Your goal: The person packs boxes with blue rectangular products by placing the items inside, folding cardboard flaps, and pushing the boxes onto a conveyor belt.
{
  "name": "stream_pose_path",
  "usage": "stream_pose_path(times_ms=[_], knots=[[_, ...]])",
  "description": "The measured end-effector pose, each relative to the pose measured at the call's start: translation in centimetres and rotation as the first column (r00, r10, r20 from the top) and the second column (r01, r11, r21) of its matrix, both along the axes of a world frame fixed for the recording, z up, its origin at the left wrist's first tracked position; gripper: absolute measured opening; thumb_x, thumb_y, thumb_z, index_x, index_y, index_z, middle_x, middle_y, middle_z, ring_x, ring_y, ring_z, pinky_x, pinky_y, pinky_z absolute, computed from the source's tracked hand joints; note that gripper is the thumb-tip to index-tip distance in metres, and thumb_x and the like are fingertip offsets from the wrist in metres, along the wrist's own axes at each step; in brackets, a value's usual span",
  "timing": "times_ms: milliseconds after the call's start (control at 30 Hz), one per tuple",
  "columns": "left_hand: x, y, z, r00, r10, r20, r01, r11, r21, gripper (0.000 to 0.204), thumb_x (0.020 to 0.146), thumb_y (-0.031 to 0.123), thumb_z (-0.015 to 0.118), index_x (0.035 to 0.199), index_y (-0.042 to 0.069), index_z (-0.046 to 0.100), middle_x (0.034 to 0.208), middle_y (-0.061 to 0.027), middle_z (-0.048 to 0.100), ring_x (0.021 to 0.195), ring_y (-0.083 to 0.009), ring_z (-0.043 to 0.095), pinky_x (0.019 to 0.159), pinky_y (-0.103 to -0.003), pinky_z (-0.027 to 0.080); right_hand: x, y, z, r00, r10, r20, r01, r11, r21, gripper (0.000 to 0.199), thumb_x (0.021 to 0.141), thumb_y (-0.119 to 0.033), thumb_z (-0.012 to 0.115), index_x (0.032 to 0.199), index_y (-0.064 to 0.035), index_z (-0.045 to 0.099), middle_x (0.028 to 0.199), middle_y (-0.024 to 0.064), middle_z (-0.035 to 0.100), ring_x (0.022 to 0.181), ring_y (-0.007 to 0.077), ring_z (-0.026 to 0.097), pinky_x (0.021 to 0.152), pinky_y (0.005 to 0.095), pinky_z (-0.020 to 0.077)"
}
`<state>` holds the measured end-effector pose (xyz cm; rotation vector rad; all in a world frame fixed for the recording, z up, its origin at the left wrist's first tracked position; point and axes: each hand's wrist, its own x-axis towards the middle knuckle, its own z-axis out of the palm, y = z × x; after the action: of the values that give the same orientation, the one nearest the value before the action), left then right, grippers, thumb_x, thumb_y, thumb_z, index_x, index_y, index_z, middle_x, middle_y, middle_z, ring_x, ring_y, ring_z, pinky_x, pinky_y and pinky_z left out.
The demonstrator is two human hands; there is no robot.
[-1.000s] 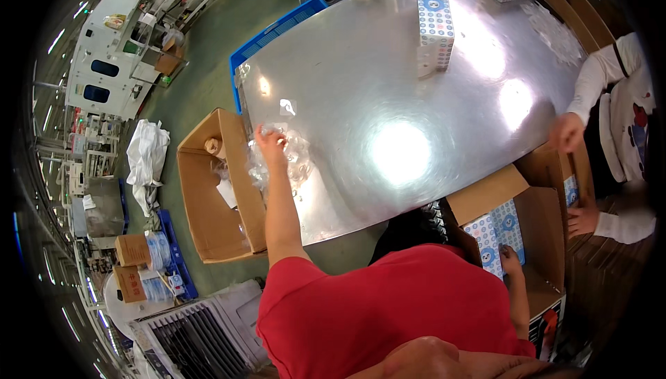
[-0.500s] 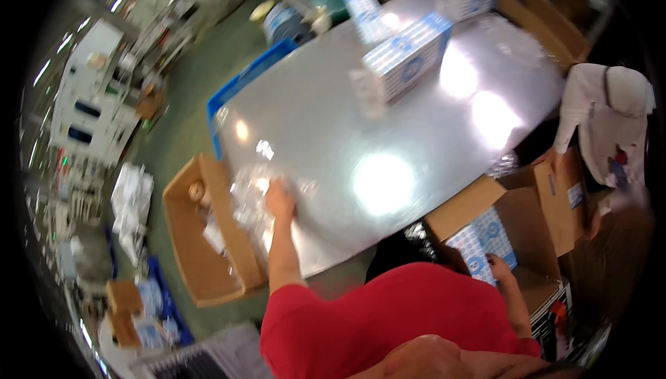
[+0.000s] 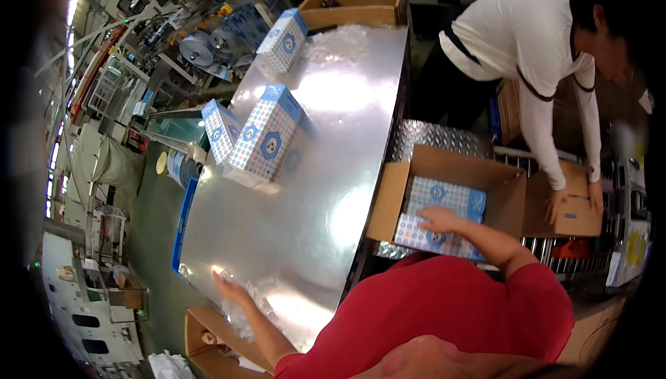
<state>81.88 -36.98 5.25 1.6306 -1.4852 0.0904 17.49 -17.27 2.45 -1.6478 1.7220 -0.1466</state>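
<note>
My right hand (image 3: 439, 219) rests on top of a white-and-blue patterned package (image 3: 454, 242) inside an open cardboard carton (image 3: 505, 202). Its fingers are stretched out over the package, not wrapped round it. A second package (image 3: 444, 195) of the same pattern lies beside it in the carton. On the left, my left hand (image 3: 232, 291) is at the near corner of the shiny metal table (image 3: 305, 212), fingers extended, beside a scatter of small clear plastic pieces (image 3: 243, 320). Nothing I can make out is in it.
Three patterned packages, the nearest a large one (image 3: 267, 136), stand on the table's far half. Another clear plastic pile (image 3: 340, 42) lies beyond. A co-worker (image 3: 517, 39) in white leans over, hands on a carton flap (image 3: 576, 205). A cardboard bin (image 3: 208, 351) stands below my left hand.
My view has swung to the right, bringing the co-worker and carton more fully into it. My right hand, earlier at the package's edge, now lies over its top. My left hand stays by the plastic pieces.
</note>
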Motion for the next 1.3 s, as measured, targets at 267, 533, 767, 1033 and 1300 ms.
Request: stream_pose_path(times_ms=[267,533,767,1033,1300], knots=[[-38.0,1.6,7.7,-0.154,-0.133,-0.979,0.915,0.356,-0.192,0.056,0.09,0.019,0.054,0.138,0.014,0.026,0.134,-0.0181,0.039,0.116,-0.0395,0.046,0.088,-0.058,0.044,5.5,-4.8,8.2,0.305,-0.288,0.908,0.546,0.834,0.081,0.049,0.088,-0.021,0.058,0.13,-0.0022,0.039,0.116,0.0113,0.053,0.103,0.0176,0.054,0.081,0.0316,0.0487],[-50.9,6.3,4.1,0.197,0.19,-0.962,0.98,-0.021,0.197,0.04,0.09,0.01,0.053,0.129,0.006,0.043,0.113,-0.0109,0.057,0.1,-0.0203,0.057,0.081,-0.038,0.051,-0.3,-2.5,6.4,0.186,-0.595,0.782,0.68,0.652,0.334,0.025,0.079,-0.017,0.07,0.095,-0.0006,0.06,0.083,0.0044,0.062,0.068,0.0088,0.057,0.055,0.0223,0.0471],[-53.1,5.8,1.1,0.191,0.275,-0.942,0.974,-0.173,0.147,0.033,0.091,0.007,0.048,0.123,0.002,0.045,0.107,-0.0115,0.06,0.093,-0.0226,0.061,0.077,-0.038,0.054,-4.8,-0.2,2.5,-0.073,-0.659,0.749,0.555,0.597,0.58,0.018,0.085,-0.021,0.063,0.098,-0.0091,0.061,0.086,-0.0012,0.061,0.074,0.0082,0.054,0.062,0.0241,0.0437],[-52.5,5.3,-0.7,0.316,0.182,-0.931,0.942,0.053,0.33,0.031,0.089,0.001,0.048,0.119,0.0,0.047,0.096,-0.0132,0.061,0.082,-0.0205,0.063,0.072,-0.032,0.055,-6.0,-0.9,-1.1,0.016,-0.694,0.72,0.601,0.581,0.548,0.012,0.084,-0.02,0.063,0.087,-0.0085,0.063,0.075,-0.0022,0.057,0.069,0.0071,0.051,0.056,0.0229,0.0405],[-48.0,5.4,1.6,0.229,0.257,-0.939,0.968,0.046,0.249,0.042,0.085,-0.009,0.042,0.125,0.002,0.041,0.103,-0.0146,0.058,0.093,-0.0244,0.061,0.082,-0.035,0.054,-3.5,-2.2,-13.8,0.596,-0.731,0.333,0.599,0.68,0.422,0.026,0.077,-0.016,0.068,0.097,-0.0013,0.062,0.071,0.0074,0.06,0.051,0.0145,0.051,0.045,0.03,0.0416]])
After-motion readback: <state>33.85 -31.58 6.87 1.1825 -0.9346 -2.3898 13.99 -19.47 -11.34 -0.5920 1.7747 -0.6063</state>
